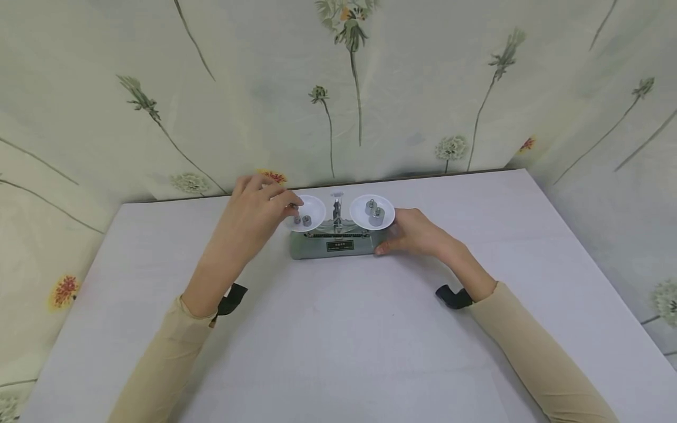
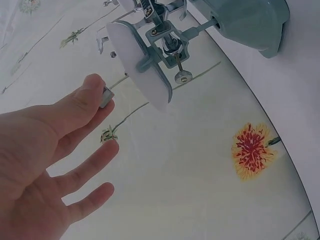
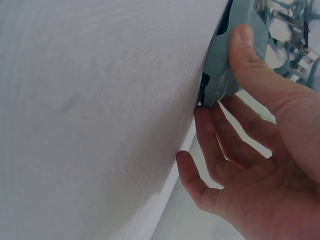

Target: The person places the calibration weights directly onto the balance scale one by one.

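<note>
A balance scale (image 1: 317, 251) with a green-grey base and two white pans stands near the table's far edge. Between thumb and index finger my left hand (image 1: 251, 217) pinches a small metal weight (image 2: 106, 97) by the left pan (image 1: 316, 205), its other fingers spread. Two small weights, one of them a short cylinder (image 1: 307, 221), sit on that pan. The right pan (image 1: 359, 219) carries two larger weights, one in front (image 1: 377, 218) and one behind (image 1: 371, 207). My right hand (image 1: 415, 232) grips the base's right end, thumb at the front and fingers behind.
A white cloth covers the table (image 1: 338, 341). Close behind its far edge hangs a flower-patterned curtain (image 1: 254, 106), which also runs along both sides. Black straps (image 1: 231, 299) show at both wrists, below beige sleeves (image 1: 164, 358).
</note>
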`<act>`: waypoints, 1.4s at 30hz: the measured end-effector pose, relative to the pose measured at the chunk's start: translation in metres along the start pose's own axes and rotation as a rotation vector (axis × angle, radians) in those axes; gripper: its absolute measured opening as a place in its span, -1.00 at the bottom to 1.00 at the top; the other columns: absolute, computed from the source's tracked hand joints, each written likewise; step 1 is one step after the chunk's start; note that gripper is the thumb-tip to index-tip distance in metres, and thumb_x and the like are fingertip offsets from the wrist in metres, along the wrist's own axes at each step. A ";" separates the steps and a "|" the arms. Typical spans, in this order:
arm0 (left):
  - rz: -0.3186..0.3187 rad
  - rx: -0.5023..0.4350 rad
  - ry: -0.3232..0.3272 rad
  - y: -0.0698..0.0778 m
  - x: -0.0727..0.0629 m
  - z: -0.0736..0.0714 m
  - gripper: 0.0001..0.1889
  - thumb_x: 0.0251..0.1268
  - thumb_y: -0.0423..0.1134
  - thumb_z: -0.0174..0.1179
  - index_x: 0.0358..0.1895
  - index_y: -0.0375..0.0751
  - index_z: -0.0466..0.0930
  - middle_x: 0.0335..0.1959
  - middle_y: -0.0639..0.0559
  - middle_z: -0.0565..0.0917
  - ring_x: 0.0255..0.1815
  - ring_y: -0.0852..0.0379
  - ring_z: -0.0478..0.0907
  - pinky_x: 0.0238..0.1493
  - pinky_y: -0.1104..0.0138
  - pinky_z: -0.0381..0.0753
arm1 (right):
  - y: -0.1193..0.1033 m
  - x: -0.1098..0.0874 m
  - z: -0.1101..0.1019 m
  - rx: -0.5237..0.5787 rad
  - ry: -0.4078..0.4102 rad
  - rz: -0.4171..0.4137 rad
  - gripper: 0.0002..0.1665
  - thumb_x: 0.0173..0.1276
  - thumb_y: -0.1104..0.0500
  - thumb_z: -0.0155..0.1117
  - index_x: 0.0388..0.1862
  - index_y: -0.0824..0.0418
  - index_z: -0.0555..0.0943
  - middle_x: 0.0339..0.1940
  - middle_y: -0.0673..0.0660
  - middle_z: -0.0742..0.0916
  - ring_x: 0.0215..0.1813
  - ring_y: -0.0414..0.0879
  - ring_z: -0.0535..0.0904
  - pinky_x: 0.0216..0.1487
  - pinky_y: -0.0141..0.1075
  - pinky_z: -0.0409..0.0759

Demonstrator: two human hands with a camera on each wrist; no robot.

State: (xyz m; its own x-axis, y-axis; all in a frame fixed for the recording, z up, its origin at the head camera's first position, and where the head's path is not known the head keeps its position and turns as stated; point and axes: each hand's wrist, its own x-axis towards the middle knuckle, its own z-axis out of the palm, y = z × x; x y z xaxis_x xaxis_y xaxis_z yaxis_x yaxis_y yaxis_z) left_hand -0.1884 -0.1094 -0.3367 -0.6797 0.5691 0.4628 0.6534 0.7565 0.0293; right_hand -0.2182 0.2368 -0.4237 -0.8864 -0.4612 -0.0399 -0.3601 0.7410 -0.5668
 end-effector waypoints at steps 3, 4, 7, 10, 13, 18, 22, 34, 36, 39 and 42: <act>-0.003 0.001 0.021 -0.001 0.002 0.002 -0.82 0.38 -0.22 0.46 -0.02 -0.08 0.82 -0.03 0.00 0.88 0.24 -0.20 0.66 0.34 -0.12 0.53 | 0.000 -0.001 0.000 -0.003 0.002 -0.005 -0.10 0.10 0.06 0.78 0.40 0.24 0.59 0.32 0.27 0.77 0.48 0.29 0.61 0.56 0.21 0.49; -0.002 -0.002 0.027 -0.002 0.003 0.002 -0.83 0.39 -0.21 0.45 -0.01 -0.08 0.82 -0.04 -0.01 0.87 0.25 -0.21 0.66 0.35 -0.12 0.53 | -0.001 -0.001 0.000 -0.006 0.002 -0.007 -0.10 0.11 0.05 0.78 0.40 0.24 0.59 0.32 0.28 0.77 0.48 0.29 0.61 0.55 0.21 0.50; -0.002 -0.012 0.016 -0.001 0.006 0.003 -0.83 0.41 -0.27 0.43 0.01 -0.08 0.82 -0.04 -0.01 0.87 0.26 -0.21 0.65 0.38 -0.12 0.50 | 0.000 -0.001 0.000 -0.010 0.001 -0.003 -0.10 0.11 0.05 0.78 0.40 0.24 0.59 0.32 0.27 0.77 0.48 0.29 0.61 0.55 0.20 0.50; -0.004 -0.029 -0.011 0.000 0.010 0.004 -0.79 0.39 -0.33 0.44 0.03 -0.08 0.83 -0.02 -0.01 0.87 0.22 -0.18 0.63 0.40 -0.10 0.47 | 0.000 -0.001 0.000 -0.007 -0.001 -0.001 -0.09 0.11 0.06 0.78 0.42 0.24 0.58 0.33 0.27 0.77 0.49 0.28 0.61 0.56 0.20 0.49; -0.003 -0.044 -0.033 0.001 0.014 0.006 -0.76 0.34 -0.34 0.47 0.04 -0.09 0.84 -0.01 -0.01 0.88 0.18 -0.15 0.62 0.41 -0.08 0.46 | 0.000 -0.001 0.000 -0.002 -0.004 0.001 -0.10 0.11 0.06 0.78 0.41 0.23 0.59 0.33 0.27 0.77 0.50 0.27 0.60 0.57 0.20 0.49; -0.009 -0.034 -0.057 0.002 0.020 0.011 -0.74 0.32 -0.35 0.48 0.05 -0.07 0.85 0.00 0.01 0.89 0.17 -0.12 0.61 0.44 -0.06 0.44 | 0.000 0.000 0.000 -0.001 -0.001 -0.006 -0.09 0.10 0.06 0.78 0.41 0.23 0.59 0.33 0.27 0.77 0.49 0.27 0.61 0.56 0.20 0.50; -0.014 -0.014 -0.068 0.004 0.024 0.012 -0.71 0.32 -0.42 0.47 0.05 -0.06 0.85 0.01 0.02 0.89 0.16 -0.11 0.60 0.44 -0.06 0.44 | 0.001 0.000 0.001 0.002 0.001 -0.005 -0.08 0.09 0.08 0.79 0.41 0.23 0.59 0.34 0.26 0.77 0.49 0.26 0.61 0.56 0.19 0.50; 0.001 0.011 -0.103 0.009 0.026 0.013 -0.75 0.24 -0.33 0.52 -0.01 -0.10 0.85 -0.08 -0.02 0.89 0.06 -0.16 0.62 0.32 -0.08 0.49 | 0.002 0.000 0.001 0.003 -0.002 0.008 -0.08 0.07 0.08 0.80 0.42 0.20 0.59 0.34 0.23 0.77 0.47 0.24 0.63 0.54 0.18 0.52; 0.006 0.010 -0.111 0.009 0.026 0.013 -0.75 0.24 -0.31 0.51 -0.02 -0.11 0.85 -0.09 -0.02 0.90 0.04 -0.17 0.63 0.31 -0.10 0.50 | 0.002 0.000 0.001 0.003 -0.002 0.008 -0.07 0.07 0.08 0.80 0.42 0.20 0.59 0.34 0.23 0.77 0.47 0.23 0.63 0.54 0.18 0.52; 0.004 0.012 -0.128 0.010 0.027 0.013 -0.74 0.23 -0.28 0.52 -0.01 -0.11 0.85 -0.09 -0.02 0.90 0.02 -0.16 0.63 0.33 -0.11 0.51 | 0.002 -0.001 0.000 0.005 0.000 0.004 -0.07 0.07 0.08 0.80 0.42 0.19 0.59 0.33 0.22 0.77 0.47 0.23 0.63 0.55 0.17 0.52; 0.001 0.009 -0.135 0.011 0.027 0.012 -0.73 0.23 -0.28 0.52 0.01 -0.10 0.85 -0.10 -0.01 0.90 0.01 -0.15 0.63 0.36 -0.11 0.51 | 0.002 -0.001 0.000 0.004 0.001 0.003 -0.08 0.06 0.08 0.80 0.41 0.19 0.60 0.33 0.22 0.78 0.48 0.22 0.63 0.55 0.17 0.51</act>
State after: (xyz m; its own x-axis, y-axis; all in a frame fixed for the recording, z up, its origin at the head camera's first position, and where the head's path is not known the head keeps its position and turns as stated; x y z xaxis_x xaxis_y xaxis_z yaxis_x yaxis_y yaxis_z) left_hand -0.2036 -0.0824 -0.3347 -0.7183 0.6074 0.3393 0.6512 0.7586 0.0205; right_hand -0.2177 0.2384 -0.4248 -0.8879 -0.4582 -0.0404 -0.3561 0.7404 -0.5701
